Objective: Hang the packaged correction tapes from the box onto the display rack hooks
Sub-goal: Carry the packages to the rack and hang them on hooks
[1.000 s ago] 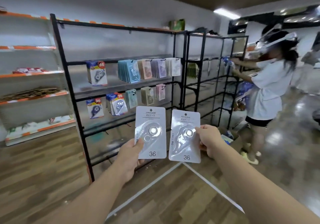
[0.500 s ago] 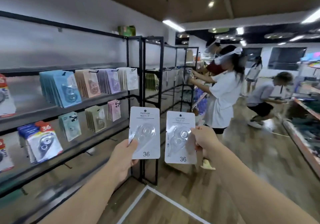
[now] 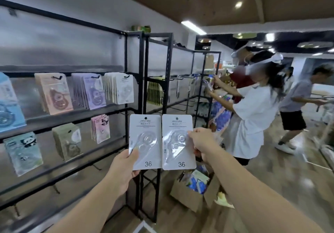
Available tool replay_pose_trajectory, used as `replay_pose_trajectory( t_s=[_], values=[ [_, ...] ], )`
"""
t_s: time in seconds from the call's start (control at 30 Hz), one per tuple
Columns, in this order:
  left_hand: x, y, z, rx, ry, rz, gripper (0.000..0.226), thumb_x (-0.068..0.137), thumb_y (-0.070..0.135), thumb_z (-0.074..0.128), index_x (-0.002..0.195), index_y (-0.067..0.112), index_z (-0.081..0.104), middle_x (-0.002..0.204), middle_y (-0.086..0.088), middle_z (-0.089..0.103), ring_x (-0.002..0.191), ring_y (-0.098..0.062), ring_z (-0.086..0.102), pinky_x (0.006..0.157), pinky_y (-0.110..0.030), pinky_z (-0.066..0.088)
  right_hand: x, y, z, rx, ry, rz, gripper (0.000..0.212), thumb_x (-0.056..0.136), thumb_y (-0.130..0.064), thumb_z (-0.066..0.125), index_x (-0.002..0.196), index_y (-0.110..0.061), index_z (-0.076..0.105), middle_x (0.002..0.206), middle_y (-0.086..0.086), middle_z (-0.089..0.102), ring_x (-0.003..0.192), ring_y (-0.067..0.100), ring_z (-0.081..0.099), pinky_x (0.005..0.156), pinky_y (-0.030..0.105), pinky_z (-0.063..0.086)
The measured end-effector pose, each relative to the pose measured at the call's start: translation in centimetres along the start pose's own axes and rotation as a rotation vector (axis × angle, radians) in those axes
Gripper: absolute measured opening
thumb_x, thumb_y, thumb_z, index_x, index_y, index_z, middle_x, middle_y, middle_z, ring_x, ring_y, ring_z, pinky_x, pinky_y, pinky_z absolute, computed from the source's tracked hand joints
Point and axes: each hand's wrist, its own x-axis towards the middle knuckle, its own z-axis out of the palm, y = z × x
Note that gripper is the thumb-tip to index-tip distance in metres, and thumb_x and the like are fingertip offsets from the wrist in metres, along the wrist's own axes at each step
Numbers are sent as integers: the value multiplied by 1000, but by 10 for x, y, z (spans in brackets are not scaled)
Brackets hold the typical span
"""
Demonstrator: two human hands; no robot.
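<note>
You've got a white correction tape pack in each hand, both held upright right in front of the display rack [image 3: 140,74] and its black corner post. Your left hand [image 3: 124,167] pinches the left pack [image 3: 146,142] at its lower left edge, thumb on the front. Your right hand [image 3: 202,142] pinches the right pack [image 3: 178,143] by its right edge. The packs are side by side, almost touching. A matching white stack [image 3: 123,89] hangs on the rack's upper row, and the open cardboard box [image 3: 186,195] sits on the floor by the rack's foot.
</note>
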Motion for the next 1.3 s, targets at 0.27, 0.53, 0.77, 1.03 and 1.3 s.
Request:
replay_pose_trajectory(
  t_s=[0.27,0.53,0.77,1.03,1.3],
  values=[
    [102,2,-49,4,221,39,21,99,22,47,96,10,64,75,-6,67,67,-17,54,53,-25,41,112,-4,100,2,-219,27,18,95,-11,49,77,-11,48,65,7,46,51,16,36,47,23,32],
    [209,-1,-102,-23,308,-30,15,97,25,52,99,19,65,87,-4,72,74,-17,62,52,-23,46,210,0,198,-130,-283,-2,19,95,-16,51,76,-12,52,71,8,55,54,18,44,42,22,35],
    [267,-6,-117,6,336,-76,19,98,27,49,108,19,64,96,-6,72,77,-19,64,46,-20,47,287,22,236,-138,-311,88,11,93,-16,53,87,-10,61,77,12,58,61,21,46,44,23,34],
    [309,-12,-120,124,504,-117,16,98,30,50,97,22,64,95,-6,72,90,-24,62,83,-37,49,360,40,283,-186,-437,85,10,96,-16,48,91,-15,57,69,8,55,51,18,44,42,21,32],
    [334,-12,-100,144,630,-151,11,95,35,53,94,27,60,104,1,62,98,-18,57,81,-35,51,410,56,321,-223,-496,19,9,94,-19,54,94,-12,60,80,12,64,55,21,53,44,25,38]
  ],
)
